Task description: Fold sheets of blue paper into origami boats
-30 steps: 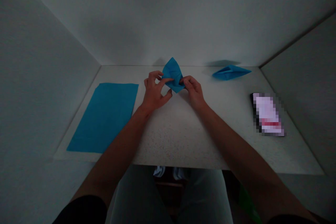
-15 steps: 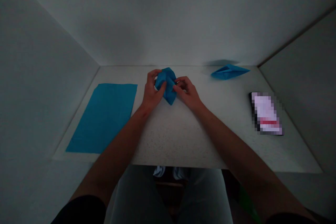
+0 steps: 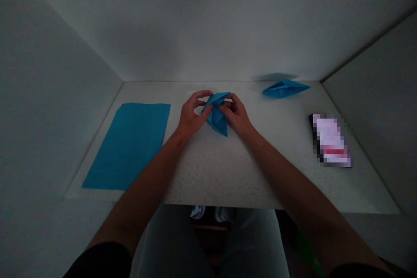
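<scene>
A folded piece of blue paper (image 3: pixel 217 118) is between my hands near the middle of the table, with one point toward me and another at the upper right. My left hand (image 3: pixel 193 113) grips its left side, thumb on the near face and fingers curled over the far edge. On the right side my right hand (image 3: pixel 236 113) pinches the paper between thumb and fingers; some fingertips are hidden behind it. A finished-looking blue paper boat (image 3: pixel 286 89) lies at the back right, apart from both hands.
Flat blue sheets of paper (image 3: pixel 130 147) lie on the left of the white table (image 3: pixel 208 173), partly under my left forearm. A phone (image 3: pixel 330 139) with a blurred screen lies at the right. Walls enclose the table at the back and both sides.
The folded paper has turned and shifted slightly right, and now shows an opened fold with pointed ends. Both hands have moved a little to the right with it.
</scene>
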`<state>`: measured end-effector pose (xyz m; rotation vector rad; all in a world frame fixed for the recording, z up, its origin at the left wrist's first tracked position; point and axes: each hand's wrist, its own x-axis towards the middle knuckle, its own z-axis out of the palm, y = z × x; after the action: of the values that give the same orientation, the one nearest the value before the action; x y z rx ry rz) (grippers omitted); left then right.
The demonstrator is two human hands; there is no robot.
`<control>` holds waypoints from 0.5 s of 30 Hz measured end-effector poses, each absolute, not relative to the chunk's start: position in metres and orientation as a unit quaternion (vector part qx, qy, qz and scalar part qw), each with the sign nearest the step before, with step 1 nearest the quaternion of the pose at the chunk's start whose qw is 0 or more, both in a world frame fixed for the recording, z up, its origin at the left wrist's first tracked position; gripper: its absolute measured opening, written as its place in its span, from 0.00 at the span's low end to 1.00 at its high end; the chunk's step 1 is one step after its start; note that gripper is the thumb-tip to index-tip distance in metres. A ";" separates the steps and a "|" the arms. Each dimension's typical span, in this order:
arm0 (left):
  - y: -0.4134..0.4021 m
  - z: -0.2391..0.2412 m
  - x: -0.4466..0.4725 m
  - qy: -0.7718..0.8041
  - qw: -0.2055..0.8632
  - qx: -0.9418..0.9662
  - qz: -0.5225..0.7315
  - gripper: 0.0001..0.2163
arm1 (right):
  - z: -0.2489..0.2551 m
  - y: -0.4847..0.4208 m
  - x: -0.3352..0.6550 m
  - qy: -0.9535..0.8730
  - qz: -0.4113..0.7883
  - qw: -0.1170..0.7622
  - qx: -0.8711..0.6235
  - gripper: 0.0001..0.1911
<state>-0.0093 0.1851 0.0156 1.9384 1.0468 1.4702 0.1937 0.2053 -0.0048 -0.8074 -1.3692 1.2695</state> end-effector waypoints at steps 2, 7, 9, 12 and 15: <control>0.187 0.013 -0.010 0.380 0.236 0.720 0.530 0.17 | -0.004 0.205 0.193 -0.573 0.528 0.521 -0.348 0.29; 0.190 0.008 -0.011 0.361 0.230 0.751 0.504 0.15 | -0.004 0.205 0.192 -0.570 0.506 0.530 -0.372 0.29; 0.190 0.007 -0.010 0.356 0.240 0.750 0.503 0.16 | -0.004 0.205 0.192 -0.570 0.495 0.537 -0.376 0.28; 0.189 0.008 -0.010 0.360 0.236 0.752 0.498 0.16 | -0.004 0.207 0.192 -0.571 0.487 0.542 -0.379 0.26; 0.190 0.007 -0.011 0.387 0.232 0.732 0.511 0.15 | -0.004 0.210 0.193 -0.571 0.464 0.563 -0.376 0.23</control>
<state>-0.0106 0.1904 0.0074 2.0106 1.0623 1.4038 0.1934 0.2096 -0.0036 -0.8863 -1.3436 1.0932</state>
